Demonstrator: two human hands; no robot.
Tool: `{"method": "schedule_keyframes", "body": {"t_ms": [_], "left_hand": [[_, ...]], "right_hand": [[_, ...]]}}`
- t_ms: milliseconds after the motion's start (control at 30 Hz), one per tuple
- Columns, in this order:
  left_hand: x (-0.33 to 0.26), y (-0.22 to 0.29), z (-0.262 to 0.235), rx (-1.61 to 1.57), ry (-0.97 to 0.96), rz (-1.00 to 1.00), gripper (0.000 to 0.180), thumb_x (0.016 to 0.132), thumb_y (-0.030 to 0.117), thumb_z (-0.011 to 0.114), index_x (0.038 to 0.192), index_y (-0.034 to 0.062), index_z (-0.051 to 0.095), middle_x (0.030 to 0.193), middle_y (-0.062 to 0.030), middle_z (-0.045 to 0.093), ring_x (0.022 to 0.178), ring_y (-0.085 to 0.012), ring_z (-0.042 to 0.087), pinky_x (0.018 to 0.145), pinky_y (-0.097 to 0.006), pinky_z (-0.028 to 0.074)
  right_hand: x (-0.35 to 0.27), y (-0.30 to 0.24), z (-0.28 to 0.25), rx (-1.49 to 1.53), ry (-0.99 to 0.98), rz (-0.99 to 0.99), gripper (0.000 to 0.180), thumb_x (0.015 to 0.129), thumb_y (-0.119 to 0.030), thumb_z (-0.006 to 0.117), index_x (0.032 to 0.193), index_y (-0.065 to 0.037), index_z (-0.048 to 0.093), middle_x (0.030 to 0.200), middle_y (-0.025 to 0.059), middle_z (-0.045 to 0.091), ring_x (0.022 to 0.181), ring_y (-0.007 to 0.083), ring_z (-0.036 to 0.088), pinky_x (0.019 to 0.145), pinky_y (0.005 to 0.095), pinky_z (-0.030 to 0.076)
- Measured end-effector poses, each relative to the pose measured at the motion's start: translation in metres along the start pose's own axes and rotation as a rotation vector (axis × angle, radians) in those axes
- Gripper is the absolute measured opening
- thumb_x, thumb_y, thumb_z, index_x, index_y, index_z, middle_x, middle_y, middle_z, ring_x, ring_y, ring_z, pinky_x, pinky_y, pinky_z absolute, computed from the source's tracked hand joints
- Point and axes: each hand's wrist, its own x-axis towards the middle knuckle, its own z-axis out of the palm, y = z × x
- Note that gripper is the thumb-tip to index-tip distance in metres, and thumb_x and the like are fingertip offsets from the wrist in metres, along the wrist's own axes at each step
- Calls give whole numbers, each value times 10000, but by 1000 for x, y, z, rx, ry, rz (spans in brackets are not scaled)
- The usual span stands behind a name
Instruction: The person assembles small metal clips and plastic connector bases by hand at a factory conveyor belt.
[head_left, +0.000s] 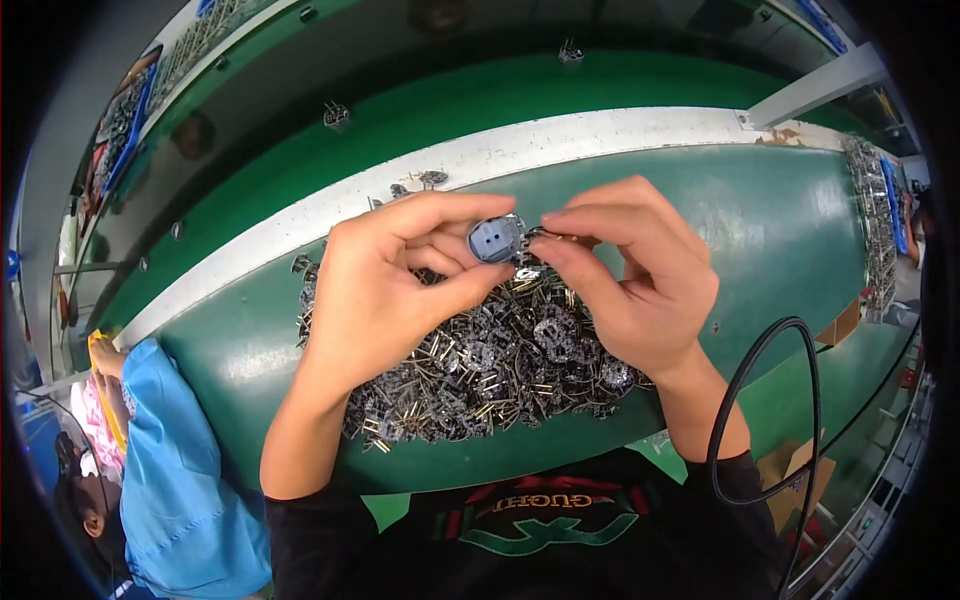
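The left hand (pixel 385 285) is pinching a small round grey part (pixel 496 239) above the pile of metal parts (pixel 480 365) on the green table (pixel 790 230). The right hand (pixel 635 275), fingers bent, is pinching a small metal piece (pixel 535 240) against it.

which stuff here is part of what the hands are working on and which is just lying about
In hand:
left hand
right hand
round grey plastic part
small metal clip
pile of grey parts and brass pins

Lying about:
black cable
stray parts
blue cloth
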Motion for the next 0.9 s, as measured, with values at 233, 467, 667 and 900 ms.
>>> {"method": "schedule_keyframes", "body": {"t_ms": [233,467,667,900], "left_hand": [[3,-9,14,-74,-34,15,464,748,-131,720,1192,-45,617,933,-110,687,787,-115,674,709,-213,548],[-1,-5,20,-212,66,-34,424,822,-110,668,1235,-39,605,1003,-131,674,805,-116,669,714,-208,540],[1,1,9,-281,0,31,375,839,-107,659,1209,-76,609,1035,-142,638,934,-152,654,787,-237,579],[-3,-5,10,-59,-46,139,431,757,-181,687,1174,-123,592,1095,-188,622,950,-217,674,822,-287,602]], "right_hand": [[-3,-5,-6,42,-56,142,151,789,33,735,919,5,664,843,78,647,674,114,629,563,233,509],[-3,-9,-5,617,-25,690,113,886,9,660,986,39,615,916,83,673,795,107,658,703,234,551],[-6,-9,-8,660,-12,575,130,866,44,665,989,48,624,971,97,663,868,131,660,746,245,562],[-7,-5,-7,425,-9,357,148,841,68,675,987,56,648,1017,134,620,848,130,622,679,221,518]]}}
